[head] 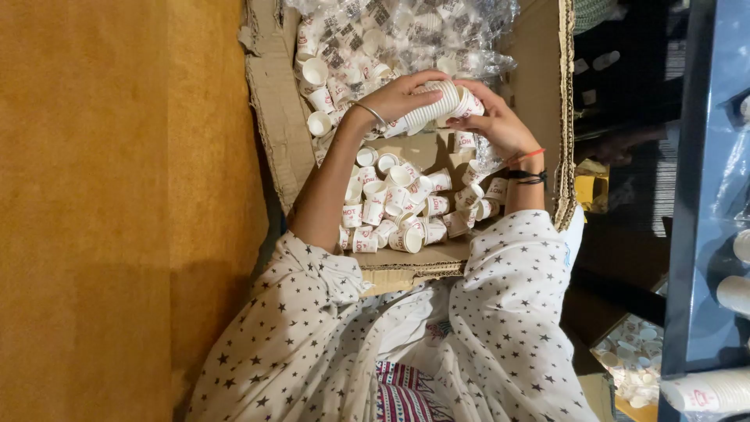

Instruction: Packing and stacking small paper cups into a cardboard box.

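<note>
Star-print sleeves (500, 312) low | left hand (394, 98) wrapped round cup stack (430, 109) | right hand (492, 117) pinching cup (469, 103) at stack's end | nesting underway; next needs straight push | loose cups (398, 207) in cardboard box (273, 141)

cardboard box (273, 94) cut off at top edge, stacked cups (428, 111) partly hidden by hands

An ochre-yellow floor (101, 211) fills the left half of the frame. Crumpled clear plastic wrap (406, 27) lies at the top centre. At the right edge stands a dark blue panel (703, 195). A small yellow packet (590, 187) sits at middle right, beside a dark mat (625, 101). A tray of white discs (633, 367) shows at lower right.
</note>
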